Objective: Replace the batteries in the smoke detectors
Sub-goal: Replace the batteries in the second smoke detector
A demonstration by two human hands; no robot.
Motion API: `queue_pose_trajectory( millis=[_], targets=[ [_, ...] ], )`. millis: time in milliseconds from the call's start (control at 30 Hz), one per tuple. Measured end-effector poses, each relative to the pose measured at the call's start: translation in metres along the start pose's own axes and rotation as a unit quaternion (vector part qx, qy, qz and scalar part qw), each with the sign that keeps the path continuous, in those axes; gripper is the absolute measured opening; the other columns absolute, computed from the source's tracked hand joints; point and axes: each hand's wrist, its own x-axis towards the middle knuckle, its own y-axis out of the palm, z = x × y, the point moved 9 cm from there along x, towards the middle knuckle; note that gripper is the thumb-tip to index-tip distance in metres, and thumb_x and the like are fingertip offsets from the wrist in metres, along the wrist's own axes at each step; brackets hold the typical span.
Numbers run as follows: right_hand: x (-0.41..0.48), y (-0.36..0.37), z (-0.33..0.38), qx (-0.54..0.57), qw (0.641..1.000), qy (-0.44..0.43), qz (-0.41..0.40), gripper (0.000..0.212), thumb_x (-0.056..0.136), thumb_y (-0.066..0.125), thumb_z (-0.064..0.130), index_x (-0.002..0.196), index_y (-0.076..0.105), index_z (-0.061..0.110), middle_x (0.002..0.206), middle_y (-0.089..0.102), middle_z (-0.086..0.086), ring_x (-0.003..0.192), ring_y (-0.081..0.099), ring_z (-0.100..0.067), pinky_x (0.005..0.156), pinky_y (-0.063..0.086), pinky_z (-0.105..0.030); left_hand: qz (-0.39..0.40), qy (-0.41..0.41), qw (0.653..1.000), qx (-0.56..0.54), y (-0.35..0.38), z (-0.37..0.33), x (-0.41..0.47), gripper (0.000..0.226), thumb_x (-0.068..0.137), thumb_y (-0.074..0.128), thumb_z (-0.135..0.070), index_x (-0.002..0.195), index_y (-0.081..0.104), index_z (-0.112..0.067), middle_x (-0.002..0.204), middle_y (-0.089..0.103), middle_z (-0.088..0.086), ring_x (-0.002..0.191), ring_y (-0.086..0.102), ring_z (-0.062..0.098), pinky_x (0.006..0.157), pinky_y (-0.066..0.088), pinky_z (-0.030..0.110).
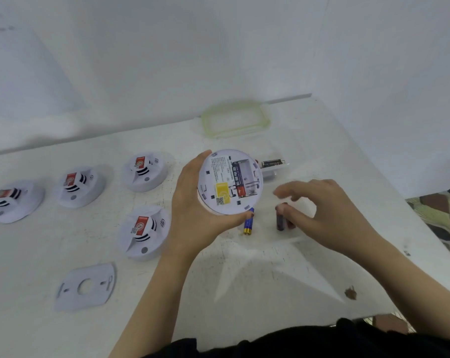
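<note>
smoke detector [217, 174] print unreadable, QR code [220, 201] on its yellow label [222, 190]

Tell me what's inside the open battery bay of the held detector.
One battery lies in the detector bay; the slot beside it looks empty. Contacts under the battery are covered.

table [257, 280]: white, scuffed, fills the lower frame | wall [167, 60]: plain white, upper frame | lid [235, 119]: clear with pale green rim, flat on the table at upper centre, near the wall | stain [350, 292]: brown, lower right on the table | floor [440, 223]: patterned, right edge
</note>
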Motion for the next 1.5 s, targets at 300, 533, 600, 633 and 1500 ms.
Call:
queue_pose_trajectory(
  millis=[300,533,600,633,1500],
  targets=[
    [0.020,-0.019,0.036,-0.116,0.978,-0.167,-0.055,0.057,0.086,0.051,0.044,0.130,0.054,0.008,0.124,0.062,-0.009,0.090,0.059,-0.010,0.088,0.040,-0.030,0.032,0.032,0.998,0.054,0.021,-0.014,0.004,0.095,0.049,0.076,-0.061,0.132,0.047,-0.025,0.127,0.050,-0.020,0.119,0.043,-0.011,0.102,0.035,0.011],
    [0.027,-0.015,0.038,-0.143,0.971,-0.192,-0.008,0.062,0.080,0.047,0.048,0.120,0.061,0.003,0.110,0.069,-0.010,0.056,0.064,-0.023,0.056,0.044,-0.022,0.032,0.058,0.996,0.062,0.030,-0.019,0.003,0.091,0.051,0.076,-0.057,0.131,0.044,-0.030,0.123,0.048,-0.024,0.116,0.040,-0.017,0.100,0.033,0.007],
    [0.028,-0.013,0.037,-0.129,0.972,-0.195,0.002,0.062,0.079,0.048,0.047,0.119,0.062,0.002,0.102,0.072,-0.009,0.057,0.064,-0.022,0.051,0.047,-0.023,0.033,0.066,0.995,0.064,0.031,-0.023,0.004,0.087,0.052,0.074,-0.056,0.129,0.040,-0.035,0.121,0.044,-0.030,0.114,0.038,-0.021,0.099,0.033,0.006],
    [0.028,-0.013,0.037,-0.126,0.972,-0.199,0.002,0.062,0.079,0.050,0.046,0.118,0.062,0.001,0.095,0.074,-0.007,0.054,0.062,-0.020,0.048,0.045,-0.021,0.032,0.072,0.995,0.068,0.032,-0.025,0.004,0.085,0.053,0.073,-0.056,0.128,0.039,-0.036,0.120,0.042,-0.032,0.114,0.037,-0.023,0.099,0.032,0.004],
    [0.024,0.002,0.036,-0.095,0.967,-0.238,0.004,0.045,0.079,0.046,0.028,0.108,0.068,0.000,0.112,0.066,-0.022,0.049,0.061,-0.022,0.049,0.050,-0.024,0.009,0.016,1.000,0.019,0.027,-0.010,0.003,0.090,0.048,0.079,-0.055,0.128,0.047,-0.030,0.124,0.059,-0.009,0.117,0.054,0.003,0.101,0.045,0.028]
  ],
)
